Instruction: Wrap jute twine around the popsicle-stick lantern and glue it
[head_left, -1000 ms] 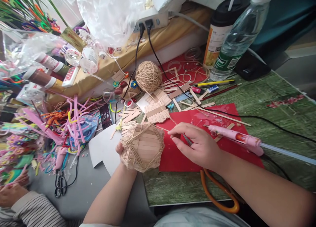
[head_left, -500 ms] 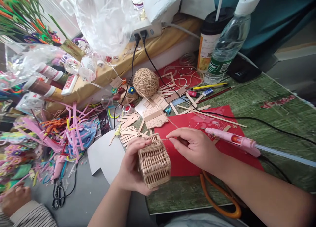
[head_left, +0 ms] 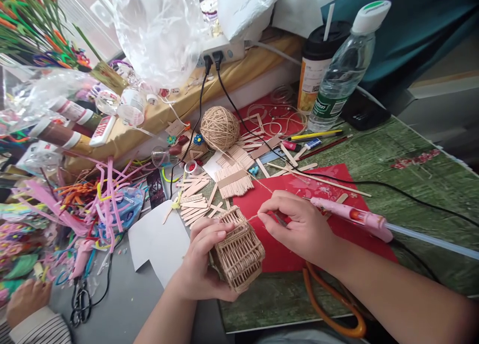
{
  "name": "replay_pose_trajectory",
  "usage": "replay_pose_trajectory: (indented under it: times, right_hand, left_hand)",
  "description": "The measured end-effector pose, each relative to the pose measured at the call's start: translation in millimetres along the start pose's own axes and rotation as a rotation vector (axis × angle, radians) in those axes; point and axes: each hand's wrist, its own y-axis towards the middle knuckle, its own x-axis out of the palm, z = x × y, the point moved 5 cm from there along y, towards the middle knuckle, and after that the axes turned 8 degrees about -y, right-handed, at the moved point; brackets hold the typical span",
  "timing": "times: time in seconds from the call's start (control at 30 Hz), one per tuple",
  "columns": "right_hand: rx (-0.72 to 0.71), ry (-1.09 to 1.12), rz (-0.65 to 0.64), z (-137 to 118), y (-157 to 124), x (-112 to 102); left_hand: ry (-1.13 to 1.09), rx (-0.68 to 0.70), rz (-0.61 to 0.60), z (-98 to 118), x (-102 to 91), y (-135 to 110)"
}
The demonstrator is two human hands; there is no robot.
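My left hand is wrapped round a small twine-wound box with slatted sides, its fingers over the top edge and its thumb underneath. A strand of jute twine runs from the box to my right hand, which pinches it between thumb and forefinger. From there the twine leads back toward a ball of twine on the table. Red paper lies beneath my right hand. A pink hot glue gun rests just right of my fingers.
Orange-handled scissors lie under my right forearm. Craft sticks are scattered behind the box. A water bottle and a lidded cup stand at the back right. Black cords cross the table. Another person's hand is at lower left.
The box has tilted and turned in my left hand, shifting slightly right and down. My right hand has moved a little right, still pinching the twine.
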Motion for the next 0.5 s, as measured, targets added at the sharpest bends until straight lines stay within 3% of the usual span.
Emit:
replay_pose_trajectory:
  times: [0.23, 0.5]
  right_hand:
    - [-0.017, 0.009, -0.072, 1.0, 1.8, 7.6]
    - [-0.111, -0.100, -0.119, 2.6, 3.9, 12.5]
  left_hand:
    - [0.044, 0.091, -0.024, 7.0, 1.8, 2.5]
    - [0.252, 0.240, -0.185, 14.5, 7.8, -0.4]
